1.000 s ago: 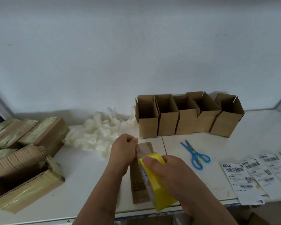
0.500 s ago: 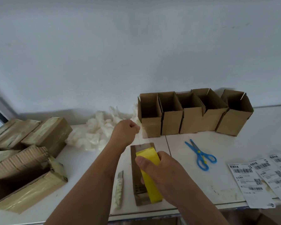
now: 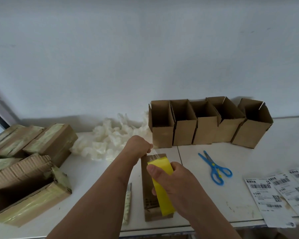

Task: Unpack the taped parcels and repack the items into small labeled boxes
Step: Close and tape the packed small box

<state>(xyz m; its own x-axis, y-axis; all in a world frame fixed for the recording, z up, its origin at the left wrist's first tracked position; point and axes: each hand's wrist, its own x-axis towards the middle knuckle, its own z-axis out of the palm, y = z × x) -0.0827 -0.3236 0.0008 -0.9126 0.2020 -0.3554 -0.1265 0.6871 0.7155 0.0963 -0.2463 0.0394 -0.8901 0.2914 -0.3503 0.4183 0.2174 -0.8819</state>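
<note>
On the white bench (image 3: 86,178), my right hand (image 3: 178,185) grips a yellow tape roll (image 3: 160,185) set on a small closed cardboard box (image 3: 151,195) lying flat near the front edge; printing on the box top is too blurred for me to read. My left hand (image 3: 138,148), fisted, pinches the clear tape end (image 3: 154,153) stretched from the roll over the box's far end. A wrapped strip (image 3: 127,204) lies just left of the box. Right of it sit shipping labels (image 3: 274,192) with barcodes and QR codes, text illegible, and blue scissors (image 3: 214,168). At left, taped parcels (image 3: 47,140) surround one opened parcel (image 3: 24,190). Farther back, white packing filler (image 3: 110,137) and five open small boxes (image 3: 207,125) line the wall.
</note>
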